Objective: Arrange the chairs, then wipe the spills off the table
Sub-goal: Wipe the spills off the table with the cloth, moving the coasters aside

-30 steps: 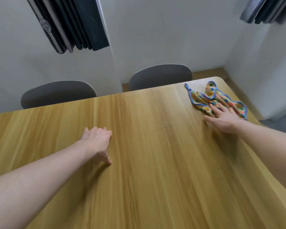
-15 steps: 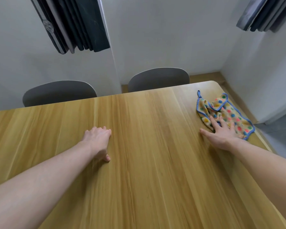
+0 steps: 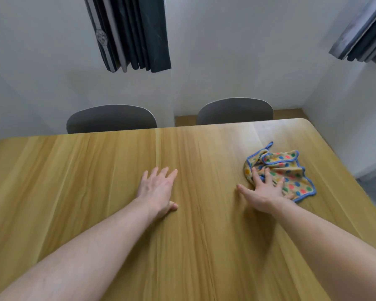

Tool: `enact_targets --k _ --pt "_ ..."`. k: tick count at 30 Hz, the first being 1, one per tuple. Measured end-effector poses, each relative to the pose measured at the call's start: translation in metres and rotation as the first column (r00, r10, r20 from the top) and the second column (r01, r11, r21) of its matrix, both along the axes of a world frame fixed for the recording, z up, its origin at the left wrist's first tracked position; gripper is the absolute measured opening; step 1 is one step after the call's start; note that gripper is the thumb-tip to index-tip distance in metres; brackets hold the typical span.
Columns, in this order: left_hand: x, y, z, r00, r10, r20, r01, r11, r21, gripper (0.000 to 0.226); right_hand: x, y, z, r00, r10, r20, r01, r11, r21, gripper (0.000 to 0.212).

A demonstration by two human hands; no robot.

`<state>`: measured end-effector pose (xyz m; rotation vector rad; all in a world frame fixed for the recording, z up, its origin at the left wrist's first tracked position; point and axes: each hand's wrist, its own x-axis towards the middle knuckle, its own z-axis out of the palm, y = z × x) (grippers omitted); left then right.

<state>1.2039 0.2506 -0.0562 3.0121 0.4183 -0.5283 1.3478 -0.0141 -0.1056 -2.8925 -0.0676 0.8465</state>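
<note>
Wooden worktop [image 3: 117,192] is taking up most of the view with two chairs [image 3: 111,119] tucked in behind, left hand [image 3: 157,187] lying flat to brace, right hand [image 3: 266,190] pressing spread fingers on the spotted cloth [image 3: 291,170] near the right edge, probably wiping.

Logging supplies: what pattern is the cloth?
Yellow cloth with multicoloured dots and blue edging, in the head view.

A yellow cloth [image 3: 287,170] with blue trim and red, green and blue dots lay on a honey-toned wood-grain table [image 3: 96,170]. Behind stood two grey chairs [image 3: 111,119], white walls and what appeared to be dark curtains [image 3: 135,33].
</note>
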Motion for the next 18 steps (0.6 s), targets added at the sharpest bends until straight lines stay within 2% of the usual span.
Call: enact_targets --k 3,7,13,18 --pt "-0.034 0.016 -0.006 0.992 0.066 0.111 -0.056 0.995 -0.086 0.094 -0.023 0.042 -0.001 0.998 0.061 -0.014 -0.061 0.998 0.017 0.088" --pt "-0.089 0.072 -0.009 0.971 0.216 0.101 -0.205 0.973 -0.110 0.084 -0.052 0.091 -0.002 0.993 0.114 -0.015 -0.113 0.993 0.019 0.089" --pt "-0.187 0.191 0.001 0.927 0.373 0.023 -0.374 0.926 0.045 0.092 -0.090 0.156 0.003 0.983 0.184 -0.023 -0.183 0.983 0.031 0.091" --pt "-0.260 0.266 0.006 0.862 0.501 -0.073 -0.496 0.865 0.080 0.109 -0.122 0.214 0.005 0.969 0.245 -0.016 -0.245 0.969 0.040 0.091"
